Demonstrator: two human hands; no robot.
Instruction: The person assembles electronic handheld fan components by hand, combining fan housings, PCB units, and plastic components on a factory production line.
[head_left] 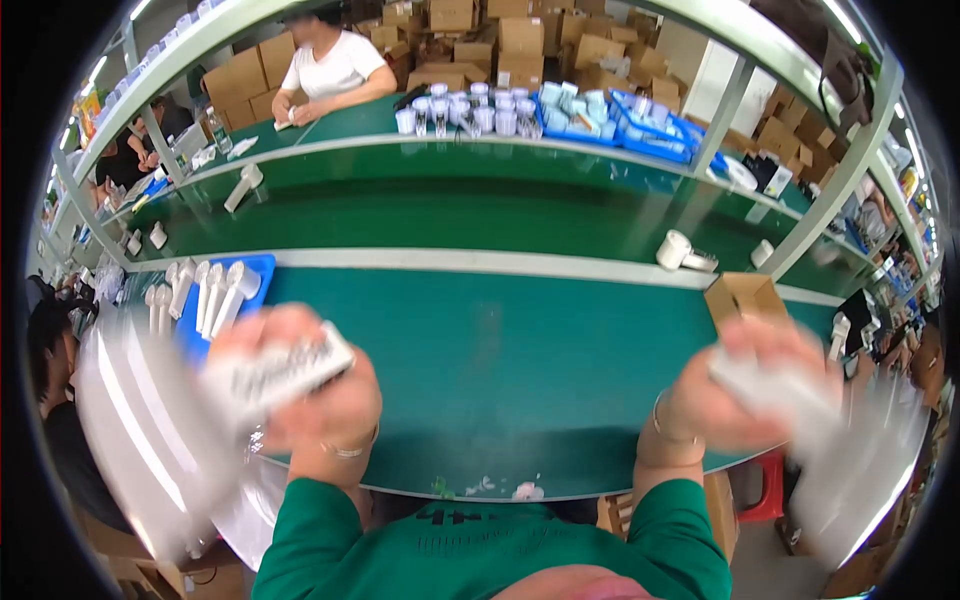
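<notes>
My left hand (310, 370) is closed around the handle of a white scoop (160, 430) with dark print on the handle. Its large, shiny head is smeared by motion and points out to the left. On the other side, my right hand (755, 385) grips a second white scoop (860, 480), its blurred head pointing down and outward. Both hands are raised above the green work surface (500, 370), well apart. Beyond my left hand, a blue tray (262, 285) carries several smaller white scoops (235, 295). An open cardboard box (745, 295) stands just behind my right hand.
A green belt (480, 205) runs behind a pale rail, carrying a white scoop (675, 250). Across it, a person in a white shirt (340, 65) works beside clear cups (480, 115) and blue trays (650, 140). Metal frame posts (840, 190) rise at both sides. A red stool (765, 490) stands at lower right.
</notes>
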